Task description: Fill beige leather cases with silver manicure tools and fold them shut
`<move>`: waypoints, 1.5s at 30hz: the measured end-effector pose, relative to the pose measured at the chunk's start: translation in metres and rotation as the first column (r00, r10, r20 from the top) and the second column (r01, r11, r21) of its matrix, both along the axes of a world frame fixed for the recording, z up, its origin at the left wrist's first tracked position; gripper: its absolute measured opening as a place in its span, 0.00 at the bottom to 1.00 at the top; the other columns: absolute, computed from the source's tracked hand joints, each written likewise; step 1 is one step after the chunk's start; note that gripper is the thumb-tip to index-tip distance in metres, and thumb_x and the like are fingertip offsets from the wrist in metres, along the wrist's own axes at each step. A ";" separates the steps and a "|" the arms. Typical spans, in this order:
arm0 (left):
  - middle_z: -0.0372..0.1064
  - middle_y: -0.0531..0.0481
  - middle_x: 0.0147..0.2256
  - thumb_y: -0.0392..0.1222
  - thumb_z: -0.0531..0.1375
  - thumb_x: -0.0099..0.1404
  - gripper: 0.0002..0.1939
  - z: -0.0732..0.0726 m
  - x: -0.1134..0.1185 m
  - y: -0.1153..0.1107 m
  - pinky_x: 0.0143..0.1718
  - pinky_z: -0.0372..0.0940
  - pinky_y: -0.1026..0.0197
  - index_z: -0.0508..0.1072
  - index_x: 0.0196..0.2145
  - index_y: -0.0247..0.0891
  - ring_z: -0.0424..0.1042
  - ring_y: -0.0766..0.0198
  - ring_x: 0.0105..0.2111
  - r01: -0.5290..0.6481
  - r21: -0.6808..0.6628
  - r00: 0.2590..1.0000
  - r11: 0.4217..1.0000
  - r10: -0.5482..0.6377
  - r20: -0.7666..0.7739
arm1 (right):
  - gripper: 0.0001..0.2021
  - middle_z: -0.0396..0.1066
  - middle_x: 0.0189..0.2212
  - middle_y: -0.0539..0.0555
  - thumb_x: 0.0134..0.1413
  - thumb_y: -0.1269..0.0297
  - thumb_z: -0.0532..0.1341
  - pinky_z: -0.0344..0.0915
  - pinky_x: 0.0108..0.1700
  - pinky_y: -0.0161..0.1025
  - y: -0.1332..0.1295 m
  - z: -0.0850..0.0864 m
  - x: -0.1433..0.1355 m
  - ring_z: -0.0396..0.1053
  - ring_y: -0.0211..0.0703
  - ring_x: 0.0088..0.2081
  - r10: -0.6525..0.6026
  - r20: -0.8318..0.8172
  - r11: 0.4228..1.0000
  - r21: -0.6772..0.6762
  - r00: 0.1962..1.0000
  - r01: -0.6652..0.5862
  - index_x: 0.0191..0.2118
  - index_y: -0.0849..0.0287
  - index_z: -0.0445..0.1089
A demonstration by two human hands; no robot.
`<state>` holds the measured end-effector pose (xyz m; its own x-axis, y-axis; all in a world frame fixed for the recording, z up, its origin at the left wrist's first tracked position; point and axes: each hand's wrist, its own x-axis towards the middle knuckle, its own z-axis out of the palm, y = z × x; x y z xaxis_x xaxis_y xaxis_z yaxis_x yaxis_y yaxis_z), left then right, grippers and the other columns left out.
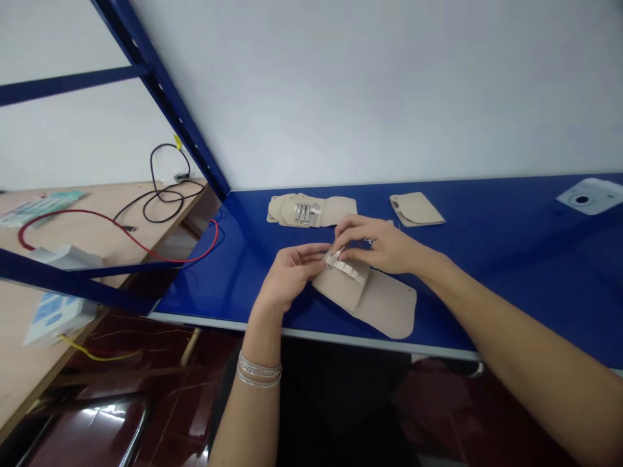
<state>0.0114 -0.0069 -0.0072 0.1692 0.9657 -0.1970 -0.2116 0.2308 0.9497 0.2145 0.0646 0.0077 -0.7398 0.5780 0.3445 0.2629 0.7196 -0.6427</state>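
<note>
Left hand point(288, 275) grips pouch point(338, 289) by its edge, seemingly steadying it; right hand point(377, 244) pinches metal tool point(335, 255) at pouch's loops point(351, 272).

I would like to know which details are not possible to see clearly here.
All in the head view:
- Silvery piece at the beige case: full shape, partly covered by the right hand.
- White marks: mostly hidden by the same hand.
- Pale device: far end, cut off by the right edge.
- Greenish packet: printing, too small and blurred.
</note>
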 end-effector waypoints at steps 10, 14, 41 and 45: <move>0.78 0.42 0.39 0.35 0.68 0.52 0.19 0.001 0.005 0.000 0.43 0.67 0.61 0.78 0.44 0.33 0.76 0.63 0.37 -0.040 0.034 0.997 0.999 0.042 -0.059 | 0.13 0.75 0.43 0.54 0.56 0.62 0.62 0.66 0.43 0.43 0.001 0.007 0.006 0.71 0.46 0.42 -0.043 -0.061 0.996 -0.079 0.997 0.038 0.46 0.51 0.78; 0.78 0.41 0.41 0.35 0.68 0.52 0.19 0.001 0.005 -0.001 0.43 0.67 0.62 0.78 0.44 0.32 0.76 0.63 0.38 -0.037 0.046 0.998 0.998 0.040 -0.057 | 0.09 0.77 0.38 0.54 0.55 0.65 0.62 0.66 0.44 0.43 -0.001 0.009 0.005 0.71 0.46 0.41 -0.082 -0.083 0.995 -0.072 0.993 0.076 0.40 0.52 0.80; 0.78 0.40 0.42 0.48 0.71 0.50 0.24 0.000 0.008 -0.004 0.46 0.68 0.56 0.79 0.43 0.32 0.75 0.55 0.43 0.008 -0.030 0.963 1.000 -0.016 -0.270 | 0.20 0.72 0.24 0.58 0.46 0.47 0.66 0.65 0.43 0.50 0.048 -0.018 0.044 0.71 0.57 0.41 -0.632 0.337 0.770 0.176 0.698 0.613 0.37 0.59 0.79; 0.78 0.42 0.37 0.46 0.71 0.51 0.21 -0.001 0.010 -0.003 0.39 0.69 0.59 0.79 0.42 0.33 0.75 0.59 0.36 -0.008 0.001 0.963 1.000 0.008 -0.268 | 0.20 0.73 0.35 0.60 0.44 0.46 0.67 0.61 0.48 0.55 0.047 -0.023 0.040 0.67 0.62 0.49 -0.675 0.387 0.732 0.241 0.628 0.638 0.37 0.57 0.79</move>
<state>0.0211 -0.0102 -0.0082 0.1020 0.9669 -0.2339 0.0490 0.2299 0.9720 0.2546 0.1115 -0.0150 -0.2500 0.9551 0.1593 0.9104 0.2879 -0.2972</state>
